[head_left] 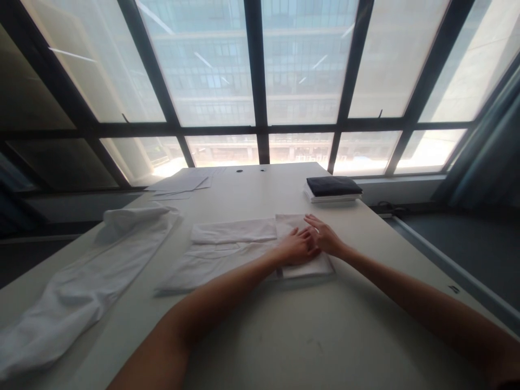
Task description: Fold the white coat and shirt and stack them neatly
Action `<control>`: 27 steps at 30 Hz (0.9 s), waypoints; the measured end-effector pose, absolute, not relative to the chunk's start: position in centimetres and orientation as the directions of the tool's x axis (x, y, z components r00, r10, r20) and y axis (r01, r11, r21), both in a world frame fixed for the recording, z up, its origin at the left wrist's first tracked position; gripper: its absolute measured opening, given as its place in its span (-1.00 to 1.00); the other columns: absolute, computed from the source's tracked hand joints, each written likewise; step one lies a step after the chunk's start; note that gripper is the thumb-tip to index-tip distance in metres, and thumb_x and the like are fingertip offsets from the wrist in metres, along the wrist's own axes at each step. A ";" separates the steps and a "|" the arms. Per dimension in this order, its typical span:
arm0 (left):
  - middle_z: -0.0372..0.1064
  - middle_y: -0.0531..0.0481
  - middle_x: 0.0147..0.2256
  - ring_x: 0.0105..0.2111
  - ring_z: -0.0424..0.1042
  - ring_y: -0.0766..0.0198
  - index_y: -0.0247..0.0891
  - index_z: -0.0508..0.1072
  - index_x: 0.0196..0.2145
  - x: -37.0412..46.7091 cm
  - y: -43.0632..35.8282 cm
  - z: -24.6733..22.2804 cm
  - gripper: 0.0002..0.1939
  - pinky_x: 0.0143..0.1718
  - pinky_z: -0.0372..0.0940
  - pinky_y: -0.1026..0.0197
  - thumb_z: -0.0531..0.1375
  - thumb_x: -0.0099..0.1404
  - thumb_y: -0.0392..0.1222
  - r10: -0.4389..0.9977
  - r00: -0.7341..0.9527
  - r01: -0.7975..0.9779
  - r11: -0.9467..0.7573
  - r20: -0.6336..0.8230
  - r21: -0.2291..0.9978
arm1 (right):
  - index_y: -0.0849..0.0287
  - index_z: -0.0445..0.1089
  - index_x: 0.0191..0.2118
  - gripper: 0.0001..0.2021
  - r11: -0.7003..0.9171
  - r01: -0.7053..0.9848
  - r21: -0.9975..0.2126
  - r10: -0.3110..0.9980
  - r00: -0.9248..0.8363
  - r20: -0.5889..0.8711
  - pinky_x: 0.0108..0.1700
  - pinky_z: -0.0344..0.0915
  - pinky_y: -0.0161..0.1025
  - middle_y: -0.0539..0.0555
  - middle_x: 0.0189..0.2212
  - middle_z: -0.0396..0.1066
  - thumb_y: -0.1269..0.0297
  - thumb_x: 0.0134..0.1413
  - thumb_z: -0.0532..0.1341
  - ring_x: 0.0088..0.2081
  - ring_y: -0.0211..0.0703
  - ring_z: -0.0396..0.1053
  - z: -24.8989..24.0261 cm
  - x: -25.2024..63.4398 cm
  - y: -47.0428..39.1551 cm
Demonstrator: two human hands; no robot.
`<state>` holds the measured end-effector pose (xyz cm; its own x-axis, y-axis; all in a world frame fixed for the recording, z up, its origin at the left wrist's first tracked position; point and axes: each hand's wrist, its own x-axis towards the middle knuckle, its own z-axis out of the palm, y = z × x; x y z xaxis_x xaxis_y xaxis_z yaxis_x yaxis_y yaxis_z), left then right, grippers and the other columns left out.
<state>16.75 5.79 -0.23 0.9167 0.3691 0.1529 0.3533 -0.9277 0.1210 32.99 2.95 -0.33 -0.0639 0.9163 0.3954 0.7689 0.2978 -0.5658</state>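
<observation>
A white garment [233,249] lies partly folded in the middle of the table, its right end turned over in a flap. My left hand [299,247] rests flat on that flap with its fingers stretched out. Beside it and partly touching it, my right hand [326,236] lies over the flap's right side, fingers extended. Neither hand grips the cloth. The kind of garment is not plain from its folded shape.
Another white garment [87,284] stretches along the table's left side. Paper sheets [179,184] lie at the back left. A folded stack with a black cloth [333,186] on top stands near the right edge of the white table [260,336]. Windows rise behind.
</observation>
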 end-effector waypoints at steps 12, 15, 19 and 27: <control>-0.06 -0.34 0.36 0.37 -0.13 -0.07 -0.41 0.03 0.35 15.8 4.5 -0.4 -0.20 0.33 -0.15 -0.09 -0.17 0.43 0.29 0.378 0.914 0.369 -0.925 0.145 0.085 | 0.14 -0.04 0.42 -0.43 0.200 0.951 -0.236 0.977 -0.211 -0.023 0.35 -0.20 0.20 0.16 0.43 -0.20 0.07 0.40 -0.20 0.43 0.04 -0.28 -1.5 34.7 10.8; -0.21 -0.37 0.39 0.39 -0.22 -0.10 -0.44 -0.09 0.38 15.4 3.8 -0.3 -0.14 0.34 -0.19 -0.11 -0.22 0.42 0.33 0.384 0.918 0.373 -0.921 0.102 0.115 | 0.13 -0.05 0.42 -0.42 0.214 0.960 -0.179 0.975 -0.221 -0.015 0.35 -0.18 0.19 0.14 0.43 -0.22 0.08 0.39 -0.21 0.43 0.04 -0.27 -1.8 35.2 11.4; -0.22 -0.27 0.40 0.40 -0.22 -0.02 -0.33 -0.08 0.40 14.6 2.7 0.2 -0.21 0.35 -0.22 -0.12 -0.26 0.45 0.28 0.331 0.942 0.322 -0.939 0.063 0.125 | 0.16 -0.06 0.42 -0.41 0.210 0.968 -0.134 0.978 -0.210 0.011 0.34 -0.15 0.19 0.14 0.43 -0.24 0.06 0.39 -0.23 0.43 0.03 -0.28 -2.2 35.4 12.2; -0.17 -0.08 0.41 0.40 -0.19 0.04 -0.14 -0.11 0.42 12.4 0.4 2.0 -0.28 0.37 -0.24 -0.08 -0.05 0.45 0.21 0.040 0.997 0.026 -0.978 0.066 0.206 | 0.27 0.18 0.32 -0.49 0.133 0.974 -0.181 0.982 -0.105 0.157 0.34 -0.04 0.04 0.26 0.36 0.05 0.19 0.38 -0.14 0.38 0.00 -0.04 -2.1 34.6 12.2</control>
<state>12.41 0.41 2.01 0.9970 0.0403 0.0660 0.0259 -0.9782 0.2062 34.65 12.20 -2.08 -0.1051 0.9819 0.1575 0.9745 0.1333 -0.1806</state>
